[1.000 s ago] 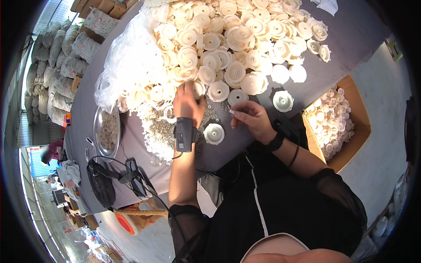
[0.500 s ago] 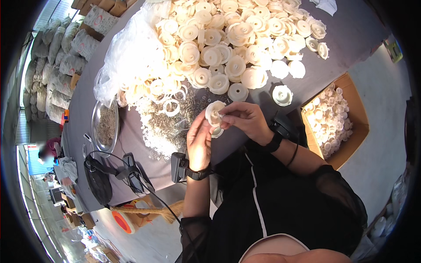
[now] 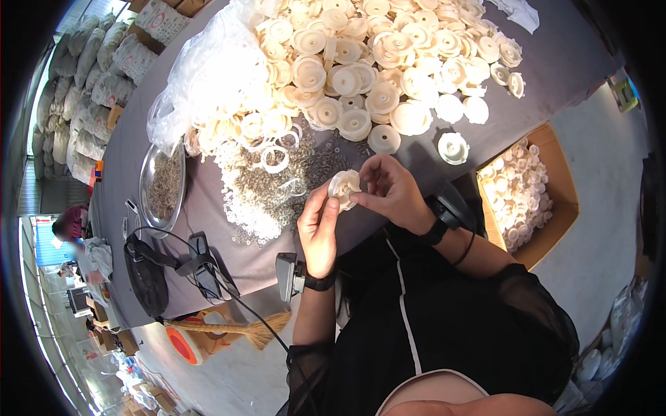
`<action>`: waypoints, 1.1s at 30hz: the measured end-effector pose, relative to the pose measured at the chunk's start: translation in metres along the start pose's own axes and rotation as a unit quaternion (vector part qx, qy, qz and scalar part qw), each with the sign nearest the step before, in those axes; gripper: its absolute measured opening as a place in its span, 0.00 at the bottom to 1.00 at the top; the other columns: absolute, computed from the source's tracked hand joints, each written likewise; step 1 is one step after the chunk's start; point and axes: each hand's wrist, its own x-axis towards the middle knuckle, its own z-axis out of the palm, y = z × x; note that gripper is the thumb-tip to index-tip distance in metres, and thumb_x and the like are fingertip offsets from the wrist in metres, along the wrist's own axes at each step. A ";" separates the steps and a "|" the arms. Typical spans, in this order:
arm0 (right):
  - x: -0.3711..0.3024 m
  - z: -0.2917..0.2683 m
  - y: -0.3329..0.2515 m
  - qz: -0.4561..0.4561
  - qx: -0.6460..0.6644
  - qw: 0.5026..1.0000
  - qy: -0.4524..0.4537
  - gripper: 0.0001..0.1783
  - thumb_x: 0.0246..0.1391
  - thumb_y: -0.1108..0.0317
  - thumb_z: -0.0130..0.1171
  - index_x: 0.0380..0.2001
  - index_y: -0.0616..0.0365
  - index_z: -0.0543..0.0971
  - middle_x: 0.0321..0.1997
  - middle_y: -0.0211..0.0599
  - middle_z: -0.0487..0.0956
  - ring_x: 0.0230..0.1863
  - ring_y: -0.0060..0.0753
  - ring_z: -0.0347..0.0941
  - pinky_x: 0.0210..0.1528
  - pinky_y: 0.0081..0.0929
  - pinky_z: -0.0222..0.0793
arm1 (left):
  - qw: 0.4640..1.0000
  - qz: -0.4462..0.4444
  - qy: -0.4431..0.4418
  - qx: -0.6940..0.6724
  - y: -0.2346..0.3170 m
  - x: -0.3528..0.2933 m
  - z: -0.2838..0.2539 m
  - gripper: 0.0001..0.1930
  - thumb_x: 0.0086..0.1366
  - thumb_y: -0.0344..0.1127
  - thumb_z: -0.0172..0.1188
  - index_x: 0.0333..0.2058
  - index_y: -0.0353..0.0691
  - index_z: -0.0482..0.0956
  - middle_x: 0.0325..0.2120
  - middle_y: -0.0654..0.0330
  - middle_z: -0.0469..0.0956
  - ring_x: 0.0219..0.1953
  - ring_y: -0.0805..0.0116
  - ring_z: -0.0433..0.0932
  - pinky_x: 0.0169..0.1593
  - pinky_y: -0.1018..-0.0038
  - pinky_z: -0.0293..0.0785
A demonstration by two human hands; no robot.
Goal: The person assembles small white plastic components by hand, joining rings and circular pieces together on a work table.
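The left hand (image 3: 318, 237) pinches a white disc (image 3: 340, 183) by its rim while the right hand (image 3: 397, 200), its hold unclear, thumbs the face, where lopsided pressure could slip it toward small rings (image 3: 260, 197) left of the grip.

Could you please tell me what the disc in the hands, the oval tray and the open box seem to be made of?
The disc looks like smooth plastic, given its even off-white colour. The tray is probably polished metal: its rim gleams silver. The box seems matte cardboard, with plain brown walls.
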 end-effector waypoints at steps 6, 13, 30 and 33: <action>0.004 -0.003 -0.012 0.003 0.050 0.996 -0.075 0.19 0.46 0.71 0.63 0.41 0.62 0.71 0.37 0.30 0.73 0.40 0.19 0.69 0.44 0.20 0.67 | 0.997 -0.021 -0.026 -0.065 0.008 -0.006 0.002 0.16 0.64 0.29 0.49 0.50 0.31 0.68 0.44 0.58 0.71 0.48 0.71 0.69 0.52 0.76 0.64; 0.003 -0.008 0.006 -0.021 0.081 0.994 -0.063 0.14 0.46 0.72 0.63 0.36 0.62 0.71 0.36 0.28 0.72 0.39 0.19 0.68 0.44 0.20 0.65 | 0.999 0.005 -0.039 0.002 0.008 -0.013 0.013 0.18 0.66 0.29 0.44 0.52 0.28 0.64 0.49 0.49 0.69 0.48 0.63 0.72 0.52 0.69 0.70; 0.001 -0.025 0.002 0.108 0.358 0.928 0.003 0.17 0.51 0.65 0.56 0.42 0.60 0.68 0.37 0.34 0.73 0.37 0.28 0.70 0.40 0.28 0.68 | 0.879 0.124 0.404 0.219 -0.013 0.023 -0.229 0.07 0.59 0.29 0.55 0.34 0.33 0.78 0.30 0.59 0.79 0.30 0.74 0.75 0.36 0.81 0.69; 0.003 -0.022 0.005 0.121 0.357 0.926 -0.017 0.16 0.52 0.65 0.56 0.42 0.60 0.68 0.38 0.33 0.73 0.38 0.28 0.70 0.41 0.28 0.68 | 0.856 0.066 0.401 0.318 -0.019 0.028 -0.250 0.09 0.59 0.31 0.55 0.35 0.31 0.78 0.30 0.57 0.79 0.31 0.72 0.76 0.37 0.79 0.70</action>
